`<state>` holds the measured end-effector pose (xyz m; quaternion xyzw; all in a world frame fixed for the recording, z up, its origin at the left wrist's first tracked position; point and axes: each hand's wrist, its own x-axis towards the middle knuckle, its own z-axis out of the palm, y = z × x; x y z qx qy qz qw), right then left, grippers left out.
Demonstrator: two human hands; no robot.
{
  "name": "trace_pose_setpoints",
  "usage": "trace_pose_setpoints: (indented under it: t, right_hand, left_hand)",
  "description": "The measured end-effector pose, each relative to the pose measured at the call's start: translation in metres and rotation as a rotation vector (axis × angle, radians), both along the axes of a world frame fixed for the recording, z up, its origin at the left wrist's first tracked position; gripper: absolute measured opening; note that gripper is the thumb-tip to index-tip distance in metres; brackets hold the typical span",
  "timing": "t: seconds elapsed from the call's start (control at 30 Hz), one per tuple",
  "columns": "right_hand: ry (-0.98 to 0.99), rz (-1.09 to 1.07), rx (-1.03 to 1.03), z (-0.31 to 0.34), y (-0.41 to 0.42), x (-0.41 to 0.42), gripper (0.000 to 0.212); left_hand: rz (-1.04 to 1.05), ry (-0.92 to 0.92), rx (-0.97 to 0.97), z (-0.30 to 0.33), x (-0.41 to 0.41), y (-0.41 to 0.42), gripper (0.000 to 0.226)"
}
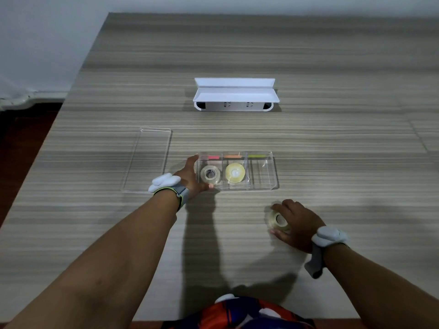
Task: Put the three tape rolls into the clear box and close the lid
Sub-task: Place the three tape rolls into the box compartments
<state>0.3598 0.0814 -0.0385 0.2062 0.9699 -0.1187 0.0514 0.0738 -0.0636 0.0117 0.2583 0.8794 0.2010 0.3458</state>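
The clear box [270, 172] lies across the middle of the table with three compartments. A clear tape roll [210, 175] rests in its left compartment and a yellowish tape roll [235, 173] in the middle one; the right compartment holds nothing. My left hand [192, 176] grips the box's left end, thumb at the front edge. My right hand [293, 224] is closed around the third tape roll [276, 219] on the table, in front of the box's right end. The clear lid [148, 160] lies flat to the left of the box.
A white open case [235, 96] stands behind the box. Pink, orange and green sticky tabs [231, 156] line the box's back wall. The table's left edge [47, 138] drops to a dark floor. Both wrists wear grey bands with white sensors.
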Motion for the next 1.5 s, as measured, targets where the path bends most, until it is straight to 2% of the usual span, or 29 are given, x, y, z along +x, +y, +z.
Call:
trace_pose_setpoints:
  t: [0.23, 0.33, 0.47, 0.57, 0.63, 0.73, 0.87, 0.97, 1.13, 1.23, 1.5]
  right_hand:
    - [0.101, -0.176, -0.155, -0.008, 0.008, -0.003, 0.057]
    - [0.206, -0.369, -0.222, -0.01, 0.013, -0.007, 0.057]
    - [0.336, -0.728, -0.295, 0.001, 0.022, -0.024, 0.053]
    - [0.347, -0.887, -0.355, 0.016, 0.038, -0.043, 0.054]
    - [0.394, -0.919, -0.395, 0.026, 0.045, -0.055, 0.054]
    - [0.479, -0.872, -0.405, 0.041, 0.045, -0.074, 0.05]
    - [0.488, -0.689, -0.396, 0.052, 0.041, -0.094, 0.051]
    - [0.417, -0.528, -0.364, 0.052, 0.037, -0.103, 0.054]
    - [0.196, -0.23, -0.189, 0.049, 0.034, -0.112, 0.06]
    - [0.1, -0.178, -0.13, 0.046, 0.036, -0.111, 0.062]
    - [-0.021, -0.135, -0.161, 0.047, 0.044, -0.121, 0.062]
  left_hand:
    - [-0.006, -0.001, 0.007, 0.002, 0.0, -0.001, 0.1]
    - [-0.002, -0.004, 0.011, 0.002, 0.001, 0.0, 0.099]
    - [0.008, -0.009, 0.009, 0.0, 0.0, -0.001, 0.1]
    - [0.009, -0.005, 0.008, -0.001, 0.0, 0.0, 0.1]
    - [0.008, -0.005, 0.004, -0.002, -0.001, 0.0, 0.1]
    - [0.002, 0.002, -0.002, -0.005, -0.003, -0.001, 0.101]
    - [0.006, -0.007, 0.008, -0.006, -0.004, -0.002, 0.101]
    - [0.0, -0.002, 0.008, -0.007, -0.004, -0.002, 0.101]
    - [-0.007, -0.006, 0.007, -0.009, -0.006, -0.003, 0.102]
    - [-0.009, -0.006, 0.013, -0.009, -0.005, -0.003, 0.101]
    - [0.0, -0.016, 0.025, -0.006, -0.004, -0.002, 0.1]
